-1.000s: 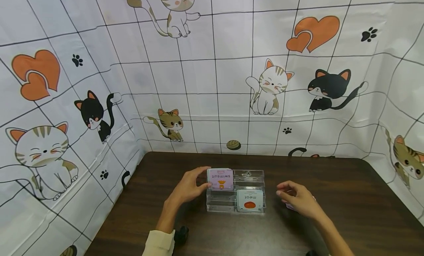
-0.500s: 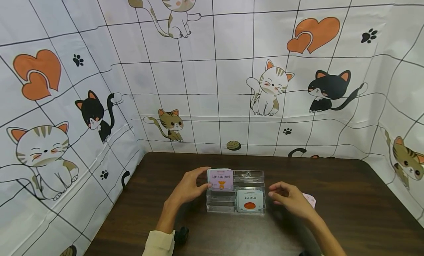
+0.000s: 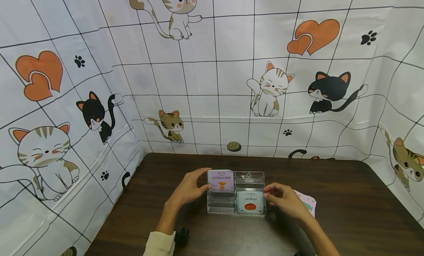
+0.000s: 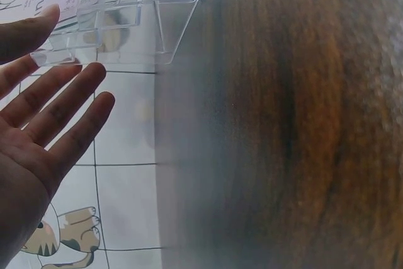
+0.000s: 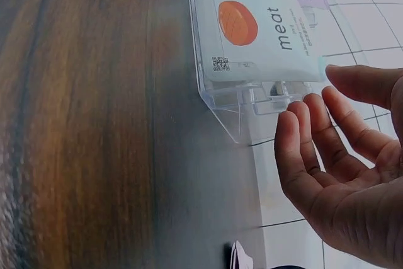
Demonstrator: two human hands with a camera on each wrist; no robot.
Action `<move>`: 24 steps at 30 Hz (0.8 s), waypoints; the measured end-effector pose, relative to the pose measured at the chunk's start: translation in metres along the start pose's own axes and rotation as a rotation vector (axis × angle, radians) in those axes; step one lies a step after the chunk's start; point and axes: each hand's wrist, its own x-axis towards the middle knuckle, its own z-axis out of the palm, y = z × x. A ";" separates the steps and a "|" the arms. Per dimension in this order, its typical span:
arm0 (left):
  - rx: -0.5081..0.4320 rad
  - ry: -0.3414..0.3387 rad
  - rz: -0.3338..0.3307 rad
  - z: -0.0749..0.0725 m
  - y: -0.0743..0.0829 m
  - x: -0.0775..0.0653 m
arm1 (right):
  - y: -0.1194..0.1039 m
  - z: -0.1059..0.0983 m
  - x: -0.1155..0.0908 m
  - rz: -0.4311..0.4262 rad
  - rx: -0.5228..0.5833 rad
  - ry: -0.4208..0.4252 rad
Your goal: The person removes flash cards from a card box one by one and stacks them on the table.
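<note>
A clear plastic tiered card holder [image 3: 221,208] stands on the table, bearing word flashcards. The lilac "swimsuit" flashcard [image 3: 221,181] is at its upper left, and the pale "meat" flashcard [image 5: 255,36] at its lower right. My left hand [image 3: 190,188] touches the left side by the swimsuit card; its thumb [image 4: 44,23] lies at the card's edge and the other fingers are extended. At the right side, my right hand [image 3: 286,200] has its thumb tip [image 5: 343,75] at the meat card's edge, its other fingers loosely bent beside the holder.
Pink-edged flashcards [image 3: 308,202] lie on the dark wooden table [image 3: 357,204], partly hidden behind my right hand. A white cloth [image 3: 232,79] printed with cats and a grid hangs behind and along the sides. A small black object [image 3: 181,237] is by my left sleeve.
My right hand has moved left from the loose pink-edged flashcards to the holder's right side, uncovering more of those cards. My left hand stays in place.
</note>
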 end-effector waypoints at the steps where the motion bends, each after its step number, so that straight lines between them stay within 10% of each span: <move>1: -0.002 0.000 0.000 0.000 0.000 0.000 | 0.000 0.001 0.000 -0.002 0.001 0.000; 24: 0.007 -0.001 -0.015 0.000 0.002 -0.001 | -0.008 0.021 0.002 -0.014 -0.176 0.160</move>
